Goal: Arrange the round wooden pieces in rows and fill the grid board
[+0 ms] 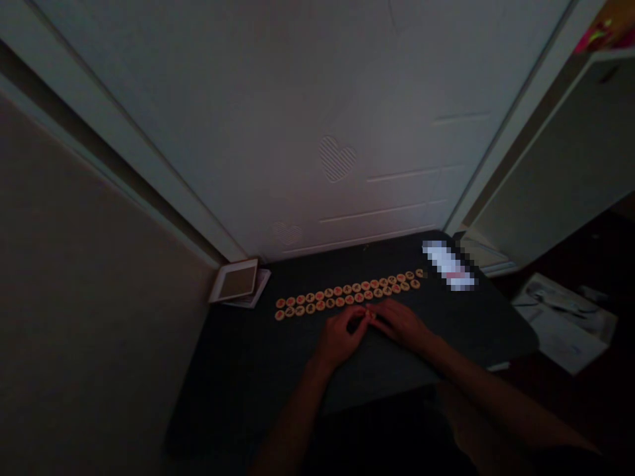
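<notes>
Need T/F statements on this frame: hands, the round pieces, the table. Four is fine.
1. The round pieces lie in two rows on the dark table. True.
2. The round pieces are stacked in a tower. False: they lie flat, side by side.
3. The left hand and right hand are together by the near row. True.
4. A box lies between the hands. False: the pale square box sits at the table's far left corner.
</notes>
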### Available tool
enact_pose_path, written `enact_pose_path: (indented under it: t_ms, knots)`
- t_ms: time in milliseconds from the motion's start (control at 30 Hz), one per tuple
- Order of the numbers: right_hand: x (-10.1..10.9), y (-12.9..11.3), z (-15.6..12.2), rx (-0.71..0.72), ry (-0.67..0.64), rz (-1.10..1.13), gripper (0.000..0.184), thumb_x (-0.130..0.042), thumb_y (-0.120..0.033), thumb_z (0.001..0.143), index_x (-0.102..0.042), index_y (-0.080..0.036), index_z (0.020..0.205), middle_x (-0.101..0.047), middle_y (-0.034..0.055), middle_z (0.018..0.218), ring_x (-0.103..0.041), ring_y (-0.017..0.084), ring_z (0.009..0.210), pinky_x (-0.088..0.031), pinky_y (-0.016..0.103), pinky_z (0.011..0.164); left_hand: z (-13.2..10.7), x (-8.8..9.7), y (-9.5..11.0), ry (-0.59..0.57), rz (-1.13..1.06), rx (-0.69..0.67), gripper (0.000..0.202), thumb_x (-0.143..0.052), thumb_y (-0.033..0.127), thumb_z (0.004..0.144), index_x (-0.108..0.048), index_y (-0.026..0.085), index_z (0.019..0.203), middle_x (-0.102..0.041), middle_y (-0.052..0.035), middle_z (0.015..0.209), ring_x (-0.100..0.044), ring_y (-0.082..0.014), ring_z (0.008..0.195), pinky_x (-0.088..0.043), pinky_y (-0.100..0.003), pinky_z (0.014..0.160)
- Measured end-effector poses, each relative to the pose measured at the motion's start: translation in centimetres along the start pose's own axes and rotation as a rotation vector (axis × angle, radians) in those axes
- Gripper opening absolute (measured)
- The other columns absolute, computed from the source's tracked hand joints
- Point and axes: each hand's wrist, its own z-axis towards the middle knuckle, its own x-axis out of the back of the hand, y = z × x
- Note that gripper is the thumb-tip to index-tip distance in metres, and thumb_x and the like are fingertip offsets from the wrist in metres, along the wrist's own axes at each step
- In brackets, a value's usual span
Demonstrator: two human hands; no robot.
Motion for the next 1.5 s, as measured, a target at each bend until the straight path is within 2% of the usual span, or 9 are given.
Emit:
enact_pose_path:
  t_ms: [367, 600, 833, 1067, 1300, 1400, 1500]
  knots:
    - [0.0, 0.1, -0.1, 0.015, 0.023, 0.009, 0.034, -0.056, -0.032, 0.101, -0.058, -0.020, 0.133, -0.072, 0.0101, 0.101, -0.069, 0.021, 0.088, -0.060, 0.035, 0.081, 0.0, 0.3, 0.6, 0.025, 0.043, -0.035, 0.020, -0.060, 0.025, 0.094, -0.064, 0.024, 0.114, -0.077, -0.0014, 0.105, -0.074, -0.0151, 0.091, -0.059, -0.028, 0.088]
    - [0.1, 0.0, 0.0, 0.015, -0.015, -0.016, 0.029, -0.051, -0.027, 0.103, -0.062, -0.020, 0.128, -0.073, 0.0086, 0.097, -0.069, 0.020, 0.086, -0.059, 0.034, 0.081, 0.0, 0.2, 0.3, 0.029, 0.028, -0.028, 0.023, -0.060, 0.026, 0.094, -0.064, 0.025, 0.117, -0.076, -0.0009, 0.104, -0.074, -0.0139, 0.087, -0.060, -0.027, 0.083]
    - [0.2, 0.2, 0.0, -0.009, 0.004, -0.009, 0.027, -0.054, -0.027, 0.102, -0.065, -0.020, 0.125, -0.075, 0.0084, 0.098, -0.071, 0.020, 0.085, -0.059, 0.034, 0.080, 0.1, 0.0, 0.0, 0.026, 0.047, -0.008, 0.021, -0.061, 0.027, 0.094, -0.065, 0.025, 0.115, -0.077, -0.0009, 0.102, -0.074, -0.0145, 0.086, -0.060, -0.028, 0.083]
    - [1.0, 1.2, -0.3, -0.206, 0.145, -0.013, 0.025, -0.055, -0.031, 0.100, -0.070, -0.024, 0.119, -0.077, 0.0064, 0.105, -0.074, 0.021, 0.092, -0.060, 0.035, 0.085, 0.0, 0.0, -0.2, 0.048, 0.084, 0.001, 0.020, -0.061, 0.027, 0.094, -0.067, 0.024, 0.113, -0.077, -0.0003, 0.096, -0.073, -0.0134, 0.080, -0.060, -0.026, 0.079]
    - [4.0, 4.0, -1.3, -0.443, 0.338, -0.159, 0.033, -0.057, -0.043, 0.098, -0.070, -0.023, 0.121, -0.075, 0.0081, 0.116, -0.074, 0.025, 0.097, -0.060, 0.040, 0.088, 0.0, 0.2, -0.1, 0.048, 0.093, 0.009, 0.020, -0.060, 0.029, 0.094, -0.067, 0.025, 0.112, -0.078, 0.0000, 0.093, -0.073, -0.0135, 0.077, -0.059, -0.025, 0.075]
    - [5.3, 5.1, -2.5, -0.512, 0.327, -0.220, 0.037, -0.052, -0.044, 0.100, -0.067, -0.024, 0.127, -0.073, 0.0079, 0.121, -0.071, 0.027, 0.106, -0.059, 0.043, 0.093, -0.1, 0.1, -0.1, 0.039, 0.075, 0.018, 0.020, -0.058, 0.030, 0.096, -0.067, 0.025, 0.113, -0.078, -0.0003, 0.092, -0.073, -0.0141, 0.078, -0.059, -0.026, 0.075]
    - [6.1, 6.0, -3.9, -0.537, 0.272, -0.276, 0.038, -0.048, -0.042, 0.101, -0.066, -0.024, 0.129, -0.073, 0.0076, 0.122, -0.072, 0.027, 0.103, -0.059, 0.043, 0.092, -0.1, 0.1, -0.2, 0.037, 0.060, 0.022, 0.021, -0.056, 0.031, 0.097, -0.066, 0.025, 0.114, -0.078, -0.0005, 0.092, -0.074, -0.0144, 0.078, -0.059, -0.026, 0.074]
